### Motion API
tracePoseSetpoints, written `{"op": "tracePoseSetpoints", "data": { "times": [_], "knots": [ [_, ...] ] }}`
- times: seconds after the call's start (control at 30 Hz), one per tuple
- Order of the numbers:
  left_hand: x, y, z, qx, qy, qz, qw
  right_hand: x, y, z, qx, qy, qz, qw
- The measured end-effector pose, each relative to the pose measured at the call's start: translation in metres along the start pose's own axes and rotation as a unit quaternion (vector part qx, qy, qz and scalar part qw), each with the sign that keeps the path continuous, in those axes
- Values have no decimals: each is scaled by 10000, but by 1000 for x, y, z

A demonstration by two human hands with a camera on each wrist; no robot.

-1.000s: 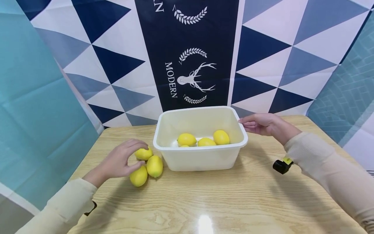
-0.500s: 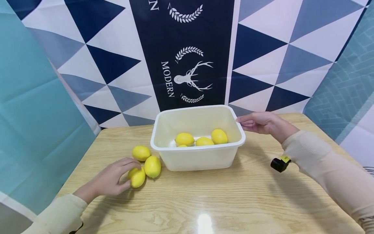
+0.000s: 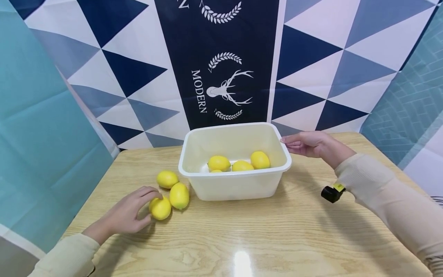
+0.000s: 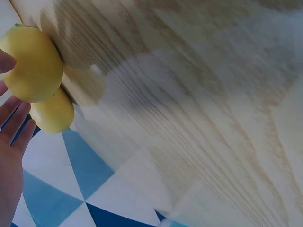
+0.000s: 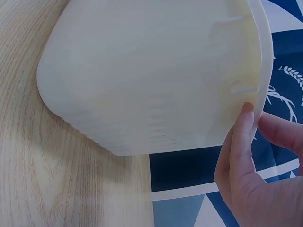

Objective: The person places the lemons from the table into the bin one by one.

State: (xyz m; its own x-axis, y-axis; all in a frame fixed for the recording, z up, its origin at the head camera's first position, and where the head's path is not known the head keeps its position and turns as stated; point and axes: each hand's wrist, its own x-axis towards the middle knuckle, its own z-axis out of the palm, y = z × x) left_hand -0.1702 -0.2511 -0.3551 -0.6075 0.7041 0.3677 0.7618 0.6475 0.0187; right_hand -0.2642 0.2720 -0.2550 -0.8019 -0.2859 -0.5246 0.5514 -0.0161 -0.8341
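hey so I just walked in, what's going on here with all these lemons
A person is handling lemons at a wooden table. Their left grip is curled round the nearest lemon outside a white bin, with two more lemons close by it. Their right grip pinches the bin's rim at the right end. At least four lemons are inside the bin, one mostly hidden behind its front wall.
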Motion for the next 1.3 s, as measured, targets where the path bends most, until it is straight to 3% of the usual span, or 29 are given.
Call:
{"op": "tracePoseSetpoints", "data": {
  "times": [0.33,0.57,0.77,0.9,1.1,1.3],
  "knots": [
    [5,1,2,389,40,-70,9992,0,-4,-1,57,18,36,10000],
    [8,6,6,136,-20,227,9996,1,-2,0,7,5,25,10000],
    [11,7,7,11,-212,179,9996,0,-1,1,67,-43,-34,10000],
    [11,8,6,-33,-460,-25,9989,0,-1,1,82,-71,-27,9999],
    [5,11,-2,-147,-1075,-395,9933,1,-2,2,89,-79,-22,9999],
    [-1,15,-12,-406,-1620,-441,9850,1,-4,2,74,-58,-1,10000]
  ]
}}
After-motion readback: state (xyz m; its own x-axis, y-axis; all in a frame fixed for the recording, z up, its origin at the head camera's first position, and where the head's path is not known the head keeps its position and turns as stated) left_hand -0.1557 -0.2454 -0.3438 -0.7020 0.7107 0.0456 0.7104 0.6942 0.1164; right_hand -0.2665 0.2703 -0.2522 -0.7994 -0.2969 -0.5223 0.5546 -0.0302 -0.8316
